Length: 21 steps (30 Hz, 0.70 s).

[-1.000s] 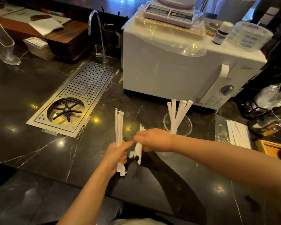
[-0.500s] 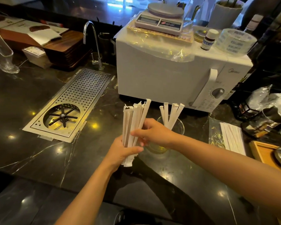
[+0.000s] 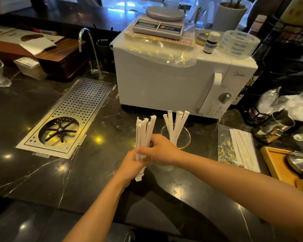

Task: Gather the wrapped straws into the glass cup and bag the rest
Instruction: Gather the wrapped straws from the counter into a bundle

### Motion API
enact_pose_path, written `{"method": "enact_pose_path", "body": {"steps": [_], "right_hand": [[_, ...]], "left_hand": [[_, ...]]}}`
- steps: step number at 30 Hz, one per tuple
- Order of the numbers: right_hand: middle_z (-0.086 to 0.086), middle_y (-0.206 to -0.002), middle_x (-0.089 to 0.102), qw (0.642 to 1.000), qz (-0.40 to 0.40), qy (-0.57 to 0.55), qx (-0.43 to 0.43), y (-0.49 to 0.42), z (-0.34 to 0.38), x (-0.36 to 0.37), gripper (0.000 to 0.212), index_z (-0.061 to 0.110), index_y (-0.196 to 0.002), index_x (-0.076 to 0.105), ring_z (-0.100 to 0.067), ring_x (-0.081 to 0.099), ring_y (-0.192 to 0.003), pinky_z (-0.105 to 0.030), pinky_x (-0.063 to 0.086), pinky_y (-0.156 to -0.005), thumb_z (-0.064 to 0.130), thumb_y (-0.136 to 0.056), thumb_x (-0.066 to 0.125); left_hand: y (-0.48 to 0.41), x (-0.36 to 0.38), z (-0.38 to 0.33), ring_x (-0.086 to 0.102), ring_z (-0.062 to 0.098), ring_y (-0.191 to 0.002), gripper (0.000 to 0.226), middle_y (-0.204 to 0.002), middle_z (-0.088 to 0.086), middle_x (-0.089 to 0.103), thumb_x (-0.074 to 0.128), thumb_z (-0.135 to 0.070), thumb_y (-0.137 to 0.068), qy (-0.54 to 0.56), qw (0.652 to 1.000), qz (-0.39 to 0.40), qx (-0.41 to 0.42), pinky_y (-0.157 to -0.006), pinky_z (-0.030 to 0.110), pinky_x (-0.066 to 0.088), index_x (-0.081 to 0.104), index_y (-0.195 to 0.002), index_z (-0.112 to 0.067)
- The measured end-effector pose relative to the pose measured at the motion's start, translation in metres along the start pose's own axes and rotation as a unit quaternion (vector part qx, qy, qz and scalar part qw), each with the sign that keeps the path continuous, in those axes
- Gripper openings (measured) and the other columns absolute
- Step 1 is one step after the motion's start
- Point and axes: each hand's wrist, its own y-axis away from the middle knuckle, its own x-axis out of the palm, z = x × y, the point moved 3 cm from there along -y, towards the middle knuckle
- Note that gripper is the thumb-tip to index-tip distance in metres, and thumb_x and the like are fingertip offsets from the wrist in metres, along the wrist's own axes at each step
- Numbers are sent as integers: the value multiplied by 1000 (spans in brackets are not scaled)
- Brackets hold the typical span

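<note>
Your left hand [image 3: 129, 165] is wrapped around the lower part of a bundle of paper-wrapped straws [image 3: 143, 135], and your right hand [image 3: 160, 151] closes on the same bundle from the side, just above the left. The bundle stands nearly upright above the glossy black marble worktop [image 3: 33, 172], its thin white sleeves flat and creased, with torn, ragged ends at top and bottom. Just beside the bundle, on the side toward the white microwave [image 3: 164, 84], sits the round clear glass cup [image 3: 184, 137], partly hidden by your right hand. Four more wrapped straws [image 3: 175, 124] lean fanned out inside the cup, their square-cut ends poking well above its rim. Farther from the cup, away from the bundle, a crinkled clear plastic bag [image 3: 226, 151] lies flat on the worktop with a row of white straws [image 3: 243, 147] lying on it.
</note>
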Motion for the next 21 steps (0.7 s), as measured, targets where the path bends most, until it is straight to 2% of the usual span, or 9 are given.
{"method": "enact_pose_path", "body": {"steps": [2, 5, 7, 9, 12, 16, 18, 19, 21], "right_hand": [[-8, -113, 60, 999, -20, 41, -22, 0, -1, -1, 47, 9, -119, 49, -20, 59, -102, -25, 49, -82, 27, -80, 66], [1, -101, 56, 998, -44, 8, -42, -2, -2, -3, 53, 14, -113, 42, -15, 58, -94, -24, 52, -77, 29, -72, 73], [7, -91, 53, 995, -60, -53, -55, -2, 1, -4, 50, 15, -109, 43, -11, 57, -89, -21, 50, -75, 25, -71, 75], [9, -82, 54, 990, -70, -101, -75, -3, 4, -5, 38, 7, -103, 53, -8, 57, -82, -19, 49, -74, 19, -73, 73], [3, -72, 55, 983, -71, -142, -94, -1, 9, -4, 16, 1, -88, 62, -8, 57, -72, -20, 50, -71, 13, -79, 67], [3, -66, 53, 982, -72, -139, -102, 0, 3, 1, 9, 3, -83, 59, -9, 55, -67, -18, 47, -67, 10, -81, 64], [4, -68, 54, 983, -72, -133, -101, -2, -4, 3, 12, 1, -86, 58, -9, 55, -69, -19, 46, -69, 8, -79, 66], [5, -70, 54, 983, -74, -137, -101, -2, -8, 4, 15, 5, -86, 56, -9, 54, -71, -19, 46, -70, 6, -77, 68], [4, -75, 55, 981, -74, -153, -96, -3, -15, 6, 26, 14, -87, 50, -9, 53, -74, -18, 45, -70, 4, -74, 71]], "left_hand": [[-1, 1, -2, 57, 6, -94, 29, -95, -8, 60, 54, -10, -87, -5, 1000, -9, 8, -69, 12, 54, 46, -107, -29], [-2, 5, -5, 58, 7, -94, 27, -97, -6, 60, 52, -10, -88, -33, 999, -16, 19, -67, 12, 54, 50, -104, -31], [-5, 7, -5, 56, 17, -103, 34, -108, 4, 59, 49, -6, -89, -42, 997, -58, 16, -63, 7, 50, 46, -123, -11], [-8, 13, -8, 51, 21, -104, 38, -105, 8, 54, 51, -1, -86, -37, 996, -81, 8, -61, 11, 48, 45, -123, 2], [-11, 21, -13, 51, 10, -93, 19, -93, -5, 52, 43, -12, -88, 47, 995, -74, 54, -64, 17, 53, 48, -98, -27], [-19, 17, -4, 62, 4, -71, 25, -83, 0, 52, 28, -12, -95, -55, 994, -63, 70, -51, 12, 52, 48, -85, -25], [-18, 18, -1, 63, -2, -57, 20, -80, 0, 49, 30, -6, -94, -78, 995, -46, 51, -45, 7, 48, 47, -91, -15], [-15, 19, -4, 61, -4, -60, 18, -81, -4, 48, 35, 0, -92, -70, 996, -36, 45, -48, 4, 47, 46, -99, -13], [-14, 19, -1, 51, -7, -76, 40, -87, -13, 48, 48, 11, -83, -42, 998, -32, 42, -60, -1, 46, 40, -109, -19]]}}
